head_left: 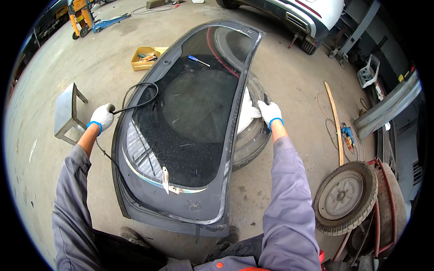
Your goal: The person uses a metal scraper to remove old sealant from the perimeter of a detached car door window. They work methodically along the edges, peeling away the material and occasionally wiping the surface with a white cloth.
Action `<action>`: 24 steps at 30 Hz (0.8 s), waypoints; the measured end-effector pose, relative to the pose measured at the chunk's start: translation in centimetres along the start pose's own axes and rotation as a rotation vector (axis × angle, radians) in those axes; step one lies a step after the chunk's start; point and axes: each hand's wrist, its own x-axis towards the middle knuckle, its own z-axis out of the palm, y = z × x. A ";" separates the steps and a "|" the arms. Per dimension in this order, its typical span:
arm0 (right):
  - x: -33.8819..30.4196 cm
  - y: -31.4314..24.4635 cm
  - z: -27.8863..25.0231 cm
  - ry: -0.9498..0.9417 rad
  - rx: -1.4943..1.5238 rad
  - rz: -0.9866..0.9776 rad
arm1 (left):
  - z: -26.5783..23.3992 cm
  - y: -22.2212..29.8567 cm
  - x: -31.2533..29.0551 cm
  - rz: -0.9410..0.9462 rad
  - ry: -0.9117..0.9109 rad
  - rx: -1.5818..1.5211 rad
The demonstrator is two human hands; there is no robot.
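Glazed panel (149, 194), one: large, rounded in outline, dark grey frame around a dark tinted window (199, 104); glass dusty and scuffed, pale at its lower left. Lay face up over a tyre (246, 153), which jutted out past its right edge.

Flexible strip (135, 106), one: black, thin, cord-like. Stood partly off the panel, looping over the upper left of the glass; another length hung beside the panel's left edge.

Cloth-like piece (247, 113), one: white, crumpled. Lay at the panel's right edge, on the tyre; material uncertain.
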 end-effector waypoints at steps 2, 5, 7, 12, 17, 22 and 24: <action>-0.3 -0.3 0.1 0.054 -0.033 -0.013 | -0.2 -0.1 -0.1 -0.008 0.015 -0.016; 0.7 1.1 -0.3 0.149 -0.068 -0.033 | 0.1 1.1 0.5 -0.008 0.015 -0.032; 0.6 1.0 -0.1 0.145 -0.076 -0.028 | -0.1 1.3 0.3 -0.019 0.010 -0.020; 0.0 0.1 -0.1 0.097 -0.063 -0.007 | -0.4 1.2 -0.1 -0.017 0.021 -0.015; -0.2 -0.3 -0.6 0.008 -0.104 0.049 | -0.6 1.5 -0.1 -0.022 0.005 -0.009; -0.2 -0.1 -0.8 0.043 -0.074 0.018 | -0.4 1.9 0.1 -0.011 0.010 -0.019; -0.4 -0.3 -0.9 0.045 -0.058 0.003 | -0.5 1.9 0.0 -0.007 0.017 -0.023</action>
